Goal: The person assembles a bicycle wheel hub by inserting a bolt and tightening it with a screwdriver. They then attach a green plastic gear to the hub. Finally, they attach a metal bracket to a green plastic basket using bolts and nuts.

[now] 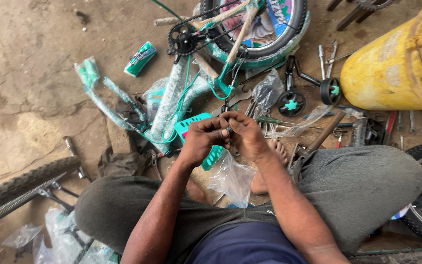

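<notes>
Left hand [202, 139]: pinched a small dark metal part [228, 129], fingertips pressed together.
Right hand [248, 138]: pinched the same part from the right.
Part's place: held between both hands, above the teal plastic chain guard [191, 126], near the teal-wrapped small bicycle frame [174, 100].
Advice, as judged: best kept over the clear plastic bag [233, 180], turned in short firm twists.

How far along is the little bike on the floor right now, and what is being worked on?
Done: the rear wheel and chain sit on the wrapped teal frame. In hand: the left hand and right hand pinch a small part, too small to identify. Left: the training wheels lie loose by the yellow drum, among scattered wrenches.
</notes>
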